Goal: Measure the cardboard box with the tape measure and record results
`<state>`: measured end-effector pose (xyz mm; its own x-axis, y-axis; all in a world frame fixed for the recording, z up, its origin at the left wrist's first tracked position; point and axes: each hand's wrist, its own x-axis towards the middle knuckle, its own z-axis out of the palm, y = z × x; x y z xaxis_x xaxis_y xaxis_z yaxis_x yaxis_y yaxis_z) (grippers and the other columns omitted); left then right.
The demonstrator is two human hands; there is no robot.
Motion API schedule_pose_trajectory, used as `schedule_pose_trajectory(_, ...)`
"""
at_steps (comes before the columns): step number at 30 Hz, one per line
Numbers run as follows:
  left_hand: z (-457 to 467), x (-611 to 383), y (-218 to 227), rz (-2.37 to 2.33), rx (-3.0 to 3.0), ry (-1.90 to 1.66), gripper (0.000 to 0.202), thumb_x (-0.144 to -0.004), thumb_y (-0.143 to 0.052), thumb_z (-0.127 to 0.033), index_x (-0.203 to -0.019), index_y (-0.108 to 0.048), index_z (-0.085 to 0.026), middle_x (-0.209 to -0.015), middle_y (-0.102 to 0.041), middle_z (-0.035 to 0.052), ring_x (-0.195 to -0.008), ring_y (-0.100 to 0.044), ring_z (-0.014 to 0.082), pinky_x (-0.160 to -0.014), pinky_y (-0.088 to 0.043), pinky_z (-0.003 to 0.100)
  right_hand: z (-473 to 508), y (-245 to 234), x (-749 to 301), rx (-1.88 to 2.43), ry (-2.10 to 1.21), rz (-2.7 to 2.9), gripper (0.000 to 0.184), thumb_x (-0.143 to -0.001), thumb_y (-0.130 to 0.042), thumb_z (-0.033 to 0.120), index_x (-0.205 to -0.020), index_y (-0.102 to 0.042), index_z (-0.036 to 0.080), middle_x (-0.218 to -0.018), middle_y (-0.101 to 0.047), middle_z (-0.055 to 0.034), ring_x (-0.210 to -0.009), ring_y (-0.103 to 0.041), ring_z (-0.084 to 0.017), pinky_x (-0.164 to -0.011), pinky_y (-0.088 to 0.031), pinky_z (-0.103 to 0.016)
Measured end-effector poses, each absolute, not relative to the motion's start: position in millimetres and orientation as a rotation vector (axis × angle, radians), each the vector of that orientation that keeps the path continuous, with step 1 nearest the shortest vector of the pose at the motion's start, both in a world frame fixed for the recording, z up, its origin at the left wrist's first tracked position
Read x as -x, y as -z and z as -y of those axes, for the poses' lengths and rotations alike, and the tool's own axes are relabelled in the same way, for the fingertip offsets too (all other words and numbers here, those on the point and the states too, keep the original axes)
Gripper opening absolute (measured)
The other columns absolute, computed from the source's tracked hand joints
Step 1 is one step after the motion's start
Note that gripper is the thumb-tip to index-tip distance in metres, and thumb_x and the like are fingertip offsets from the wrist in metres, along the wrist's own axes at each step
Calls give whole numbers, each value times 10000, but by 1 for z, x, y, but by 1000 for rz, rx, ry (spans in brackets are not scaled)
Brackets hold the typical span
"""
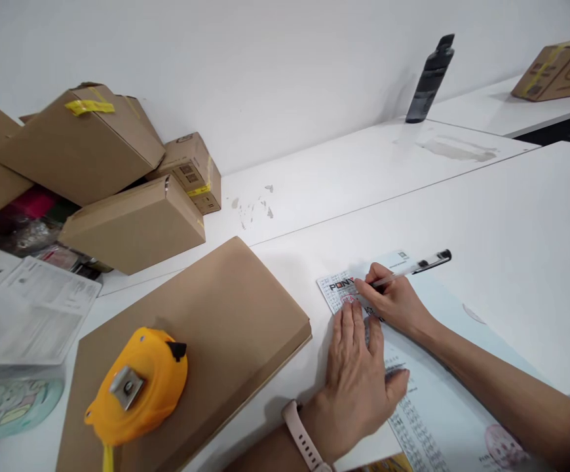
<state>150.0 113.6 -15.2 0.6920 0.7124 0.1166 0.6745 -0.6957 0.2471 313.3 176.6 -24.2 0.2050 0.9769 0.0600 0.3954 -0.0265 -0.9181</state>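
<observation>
My right hand [403,307] pinches a pen [420,265], its clear barrel slanting up to the right and its tip hidden behind the fingers. The pen is over a printed piece [331,292] with the letters "PONY" partly covered. My left hand [356,373], with a pink band on its wrist, lies flat with fingers stretched out on the lower edge of that print. Beneath my right hand and forearm spreads a pale blue printed sheet [462,377]; whether it and the lettered print are one piece, I cannot tell.
A flat cardboard box [236,301] bears a yellow tape measure [162,377] to the left. Several cartons [93,141] are stacked behind it, near papers [34,314]. A dark bottle [430,82] stands by the wall; another carton [560,69] sits far right.
</observation>
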Motion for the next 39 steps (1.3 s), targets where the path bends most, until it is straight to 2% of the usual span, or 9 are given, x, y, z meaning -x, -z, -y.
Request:
schedule_pose_trajectory(7,-115,-149,10,-1144,-2792,-352,740,-1029,-364,-571,-1504,-397,-5,-1595,-326,324,-1524,-241,381,-1216,-351,499,-176,24,-313,1569,-829,1357,358,-912,-626,474,-694,-451,250,-504,-392,81,-470,-340,-111,-472,-264,-277)
schedule_pose_trajectory(16,-114,-151,13,-1161,-2801,-365,754,-1012,-398,-588,-1498,-422,-12,-1568,-397,311,-1502,-305,390,-1182,-407,508,-175,25,-313,1587,-843,1360,367,-908,-629,476,-686,-443,251,-520,-384,77,-480,-332,-113,-468,-277,-275)
schedule_pose_trajectory(28,-115,-151,13,-1160,-2797,-333,763,-1014,-395,-591,-1507,-404,-9,-1586,-372,304,-1513,-284,391,-1189,-396,517,-176,23,-314,1609,-750,1398,334,-877,-635,409,-651,-449,248,-506,-398,68,-488,-347,-116,-476,-299,-277)
schedule_pose_trajectory(31,-114,-151,13,-1157,-2794,-344,756,-1012,-399,-592,-1503,-412,-17,-1600,-342,305,-1522,-258,389,-1200,-380,506,-176,21,-313,1608,-742,1388,336,-883,-630,424,-654,-457,250,-503,-403,65,-478,-354,-118,-472,-305,-280)
schedule_pose_trajectory(39,-114,-150,11,-1168,-2811,-378,747,-1008,-415,-587,-1484,-440,-13,-1584,-371,307,-1516,-270,386,-1190,-400,492,-176,20,-312,1606,-746,1376,356,-874,-647,458,-653,-456,253,-499,-392,68,-476,-339,-116,-458,-299,-272)
